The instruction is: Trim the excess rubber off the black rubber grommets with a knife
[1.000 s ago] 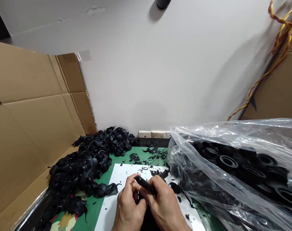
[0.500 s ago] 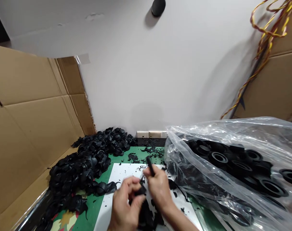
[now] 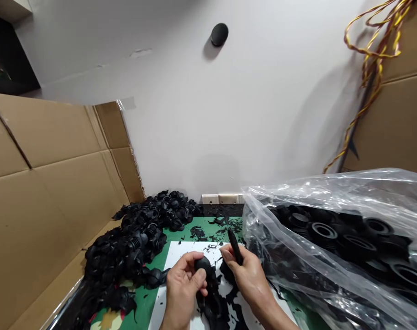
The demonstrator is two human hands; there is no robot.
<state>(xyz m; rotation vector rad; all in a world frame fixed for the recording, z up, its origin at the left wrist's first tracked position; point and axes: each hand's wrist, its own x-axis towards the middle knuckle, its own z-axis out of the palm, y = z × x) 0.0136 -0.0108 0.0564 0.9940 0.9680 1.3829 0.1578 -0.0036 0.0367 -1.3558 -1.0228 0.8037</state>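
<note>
My left hand (image 3: 182, 288) pinches a rounded black rubber part (image 3: 203, 264) between thumb and fingers, over a white sheet (image 3: 176, 256). A little to its right, my right hand (image 3: 249, 277) is closed around a slim black tool (image 3: 234, 245), gripped like a pen; its lower end is hidden by the fingers. Black scraps (image 3: 215, 309) and trimmings lie on the sheet beneath and between both hands. The two hands are apart.
Left of the sheet, a heap of ribbed black rubber parts (image 3: 132, 243) rests on the green surface (image 3: 186, 234), beside a cardboard box (image 3: 74, 178). On the right, a clear plastic bag (image 3: 277, 254) holds several black ring-ended parts. A wall rises behind.
My right hand has moved right, away from the left hand, with the tool. The left hand has turned the rubber part so its rounded end shows. The view has shifted slightly.
</note>
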